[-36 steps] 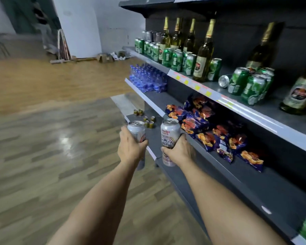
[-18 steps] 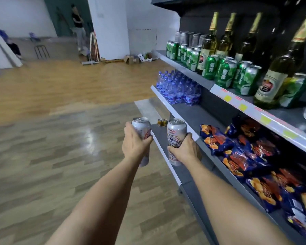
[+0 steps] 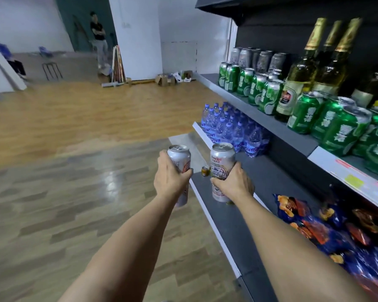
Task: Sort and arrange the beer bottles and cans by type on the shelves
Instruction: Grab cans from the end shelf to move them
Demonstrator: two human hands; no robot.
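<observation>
Right now two silver cans are in hand, both upright and held out in front of the chest beside the shelving. The left hand point(image 3: 169, 182) wraps its fingers round the left silver can point(image 3: 180, 159) out over the wooden floor point(image 3: 74, 192), and the right hand point(image 3: 235, 184) curls round the right silver can point(image 3: 222, 164), which hangs over the front lip of the middle shelf point(image 3: 227, 225).

Judging by the task, the step is to carry these two to their own kind. A row of silver cans point(image 3: 258, 58) stands at the far back of the upper shelf point(image 3: 277, 129), behind the green cans point(image 3: 244, 81), so that end looks like the likely home. To do it well, I would keep both cans level, bring them in over the green ones, and set one down at a time so the freed hand can steady its neighbours.

The tall beer bottles point(image 3: 301, 68) stand just beside the green cans and would tip easily if knocked by a forearm. The upper shelf's front edge is crowded right to the lip, so there is little slack there. Open room lies to the left over the floor; the water bottles point(image 3: 231, 129) and the snack packets point(image 3: 327, 232) fill parts of the middle shelf, with a bare stretch between them.
</observation>
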